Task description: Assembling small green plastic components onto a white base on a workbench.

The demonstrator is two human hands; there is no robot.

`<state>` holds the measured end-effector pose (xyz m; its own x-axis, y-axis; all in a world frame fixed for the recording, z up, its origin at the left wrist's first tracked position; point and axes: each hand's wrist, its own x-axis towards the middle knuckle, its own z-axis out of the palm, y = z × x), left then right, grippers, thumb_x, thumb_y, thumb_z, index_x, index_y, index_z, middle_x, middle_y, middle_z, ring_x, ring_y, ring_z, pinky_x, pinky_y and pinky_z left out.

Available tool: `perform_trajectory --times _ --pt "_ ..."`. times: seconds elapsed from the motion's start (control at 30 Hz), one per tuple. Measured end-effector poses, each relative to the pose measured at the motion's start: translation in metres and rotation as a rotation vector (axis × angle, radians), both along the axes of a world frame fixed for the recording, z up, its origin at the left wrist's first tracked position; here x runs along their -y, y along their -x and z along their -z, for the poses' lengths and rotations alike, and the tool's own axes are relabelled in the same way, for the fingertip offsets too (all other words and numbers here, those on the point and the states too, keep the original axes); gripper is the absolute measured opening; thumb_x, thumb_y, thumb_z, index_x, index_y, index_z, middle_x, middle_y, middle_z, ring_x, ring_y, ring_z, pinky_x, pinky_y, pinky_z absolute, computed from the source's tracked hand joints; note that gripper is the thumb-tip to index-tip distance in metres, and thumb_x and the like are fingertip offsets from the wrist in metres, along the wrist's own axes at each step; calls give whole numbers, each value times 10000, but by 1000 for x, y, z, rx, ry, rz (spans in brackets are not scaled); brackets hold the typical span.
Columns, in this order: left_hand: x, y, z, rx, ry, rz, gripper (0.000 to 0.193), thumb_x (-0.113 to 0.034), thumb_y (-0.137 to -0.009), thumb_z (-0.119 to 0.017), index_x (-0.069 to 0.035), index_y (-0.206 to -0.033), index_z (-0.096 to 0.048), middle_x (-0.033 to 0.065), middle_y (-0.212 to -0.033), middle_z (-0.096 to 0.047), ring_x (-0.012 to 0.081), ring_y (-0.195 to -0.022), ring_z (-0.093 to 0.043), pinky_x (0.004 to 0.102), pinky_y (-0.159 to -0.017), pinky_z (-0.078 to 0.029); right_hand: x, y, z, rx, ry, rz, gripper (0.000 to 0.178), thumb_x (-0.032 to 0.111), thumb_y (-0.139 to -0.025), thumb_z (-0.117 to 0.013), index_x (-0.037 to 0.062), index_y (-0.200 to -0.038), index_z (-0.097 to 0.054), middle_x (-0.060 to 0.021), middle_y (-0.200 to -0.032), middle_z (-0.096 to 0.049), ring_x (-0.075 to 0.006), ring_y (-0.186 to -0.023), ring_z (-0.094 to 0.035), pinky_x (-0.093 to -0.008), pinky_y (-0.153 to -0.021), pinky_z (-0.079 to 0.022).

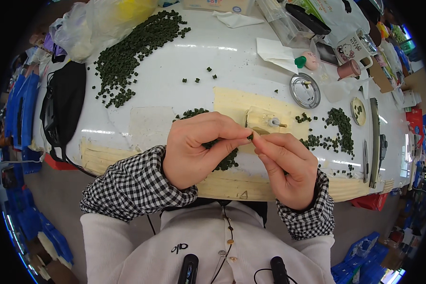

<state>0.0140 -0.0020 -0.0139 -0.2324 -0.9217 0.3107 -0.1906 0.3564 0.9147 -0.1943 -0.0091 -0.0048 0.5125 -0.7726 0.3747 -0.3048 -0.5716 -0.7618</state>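
My left hand (196, 149) and my right hand (288, 166) meet fingertip to fingertip over the near part of the table. Between them is a tiny dark green piece (250, 137), mostly covered by the fingers, pinched from both sides. Its exact kind is too small to make out. Just beyond the fingertips stands a small pale block (259, 118) with a grey peg and a thin metal pin. A pile of dark green pieces (228, 162) lies under my left hand, partly hidden by it. More small green pieces (340, 128) are scattered right of my right hand.
A large heap of green pieces (137, 52) spreads at the far left, beside a black bag (65, 102). On the right are a round metal dish (305, 91), a pink spool (349, 69), a mug (352, 47), tweezers (365, 161) and a long grey bar (376, 142).
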Motion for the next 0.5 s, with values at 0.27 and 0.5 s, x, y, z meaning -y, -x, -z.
perform_trajectory --times 0.27,0.5 --pt "1 -1 -1 -14 -44 34 197 98 -790 -671 13 -967 -694 110 -870 -683 170 -800 -647 256 -715 -501 0 0 0 4 38 -8 326 -90 -804 -631 -22 -1123 -639 -142 -972 -631 -232 -792 -645 -278 -679 -533" --pt "0 -1 1 -49 -115 55 181 95 -801 -667 22 -965 -687 112 -893 -677 165 -825 -642 256 -739 -498 0 2 1 -22 92 -13 352 -98 -787 -641 -20 -1130 -639 -136 -972 -627 -228 -787 -641 -278 -676 -531"
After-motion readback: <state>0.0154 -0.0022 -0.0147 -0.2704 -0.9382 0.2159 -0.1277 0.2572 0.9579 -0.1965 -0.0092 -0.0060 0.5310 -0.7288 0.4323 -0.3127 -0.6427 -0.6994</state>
